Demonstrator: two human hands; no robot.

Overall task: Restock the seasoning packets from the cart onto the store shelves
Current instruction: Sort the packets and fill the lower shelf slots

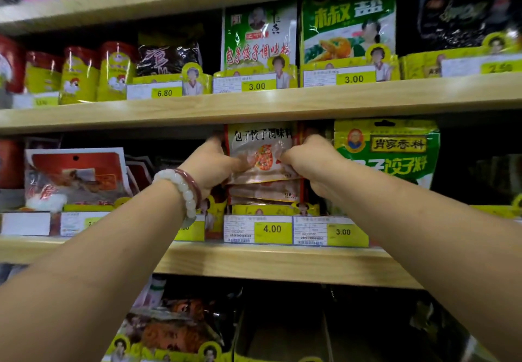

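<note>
A stack of red-edged seasoning packets [261, 147] with a dumpling picture stands upright on the middle shelf [271, 260], above the 4.00 price tag [272, 229]. My left hand [214, 164], with bead bracelets at the wrist, grips the stack's left edge, thumb on the front packet. My right hand [308, 161] grips the right edge, thumb on the front too. More of the same packets [265, 190] show lower down behind the front one. The cart is out of view.
A green and yellow packet [387, 150] stands right of the stack. Red packets [76, 175] lean at the left. The upper shelf [254, 102] holds green packets [260, 37], dark bags and yellow-red tins [79, 75]. Bags fill the shelf below.
</note>
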